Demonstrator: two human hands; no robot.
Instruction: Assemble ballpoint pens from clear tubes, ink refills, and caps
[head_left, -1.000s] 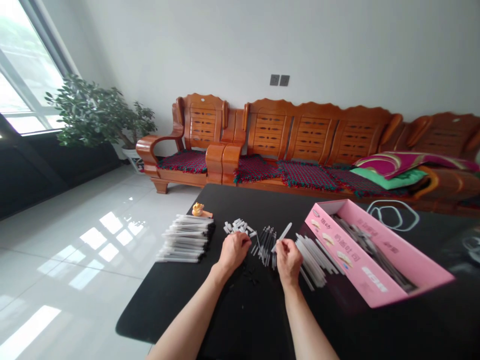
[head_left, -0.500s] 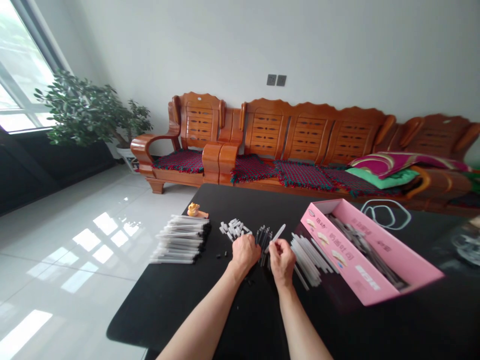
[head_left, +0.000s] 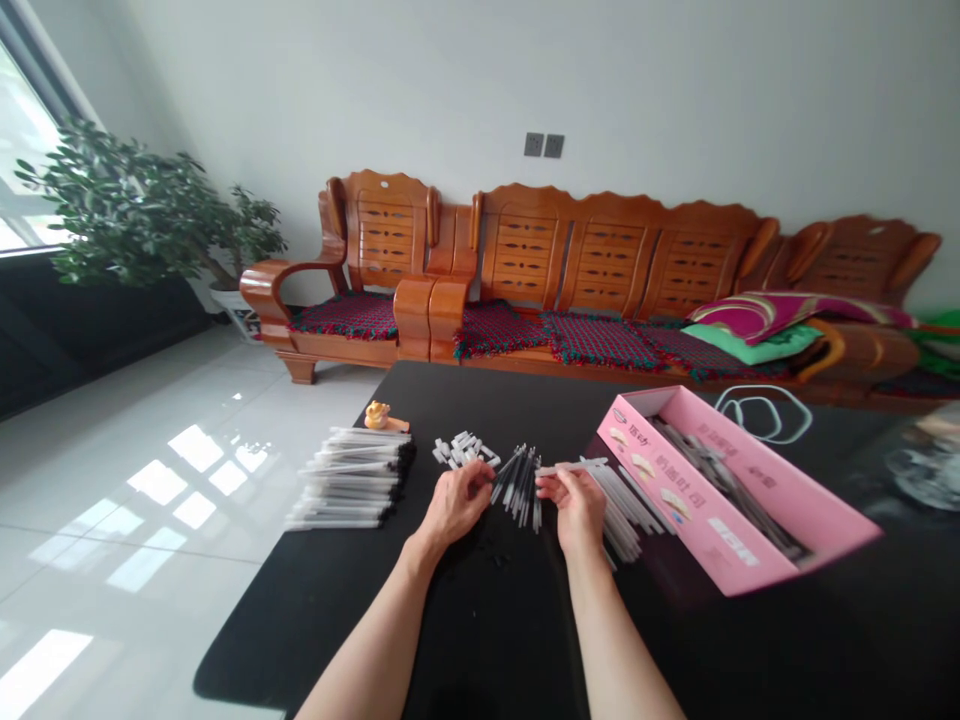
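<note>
Pen barrel near box (sticks inside)

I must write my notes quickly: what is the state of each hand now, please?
Left hand: fingers curled by the pen refills; grip cannot be told.
Right hand: closed, holding a pale pen barrel.

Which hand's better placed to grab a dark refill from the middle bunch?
Left hand, likely: it's right beside the refills, whereas the right hand is occupied, holding a pale tube.
</note>
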